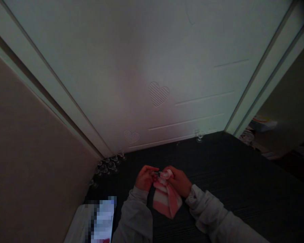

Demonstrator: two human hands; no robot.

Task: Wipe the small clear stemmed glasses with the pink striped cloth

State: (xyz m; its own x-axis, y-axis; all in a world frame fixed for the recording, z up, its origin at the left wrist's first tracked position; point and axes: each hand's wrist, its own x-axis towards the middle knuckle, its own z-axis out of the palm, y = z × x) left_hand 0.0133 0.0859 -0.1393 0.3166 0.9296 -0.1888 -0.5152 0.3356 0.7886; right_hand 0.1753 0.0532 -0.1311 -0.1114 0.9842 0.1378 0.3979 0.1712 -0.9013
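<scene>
Over the dark tabletop point(225, 168), my left hand point(143, 179) is closed on a small clear glass point(156, 173), pinching it in the fingertips. Its stem and foot are mostly covered by fingers. My right hand point(180, 181) grips a pink and white striped cloth point(167, 200), bunched against the glass's right end. The rest of the cloth hangs below both hands. Several small stemmed glasses point(111, 166) stand together at the table's back left corner. One more stemmed glass point(199, 136) is upright by itself near the back edge on the right.
Behind the table rises a white panel point(142, 67) with heart and line reliefs. A pale wall point(27, 141) borders the left. A lit, blurred-out screen point(103, 219) lies front left beside a whitish object point(77, 222). Boxes and papers point(263, 124) sit beyond the right edge.
</scene>
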